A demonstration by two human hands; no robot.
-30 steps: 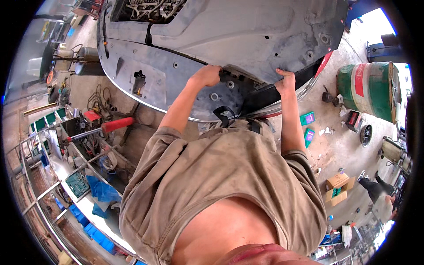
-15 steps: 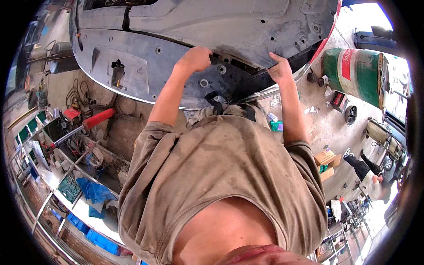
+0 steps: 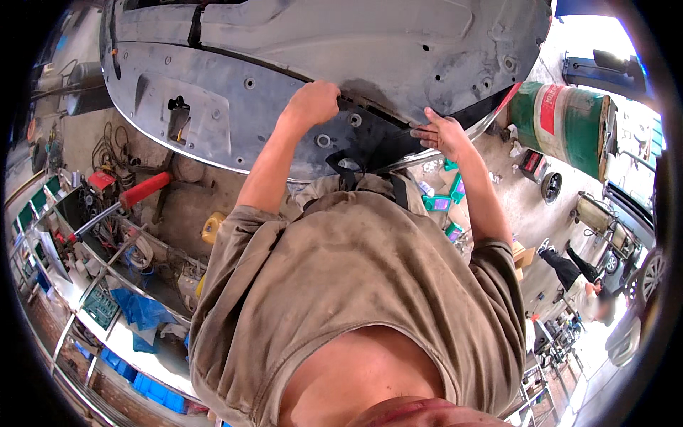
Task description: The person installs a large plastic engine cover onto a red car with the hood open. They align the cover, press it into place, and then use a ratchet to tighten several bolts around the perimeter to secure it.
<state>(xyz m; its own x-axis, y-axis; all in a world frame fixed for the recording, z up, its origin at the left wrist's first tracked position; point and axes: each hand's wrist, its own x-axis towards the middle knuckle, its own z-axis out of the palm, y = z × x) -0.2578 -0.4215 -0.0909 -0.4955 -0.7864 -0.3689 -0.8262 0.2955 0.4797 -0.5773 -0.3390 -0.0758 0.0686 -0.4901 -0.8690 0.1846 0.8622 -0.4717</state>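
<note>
Overhead lies the grey car underbody, with an upper panel (image 3: 341,39) and a lower panel (image 3: 263,114) meeting along a seam. My left hand (image 3: 316,103) has its fingers curled on the seam's edge, the fingertips partly hidden. My right hand (image 3: 440,134) rests against the panel edge farther right, fingers spread, beside a black trim piece (image 3: 473,110). A thin dark slot shows between my hands. A black loop (image 3: 343,162) hangs at the lower panel's near edge.
A green drum (image 3: 576,132) lies to the right, near a co-worker (image 3: 569,274) on the floor. Small green packs (image 3: 437,203) lie below the bumper. At left are a metal shelf (image 3: 92,306) with tools and blue bins, a red-handled tool (image 3: 146,188) and coiled hoses (image 3: 117,142).
My right hand has shifted left along the edge and spread its fingers. The gap between the panels looks narrower. My left hand stays at the seam as the view shifts.
</note>
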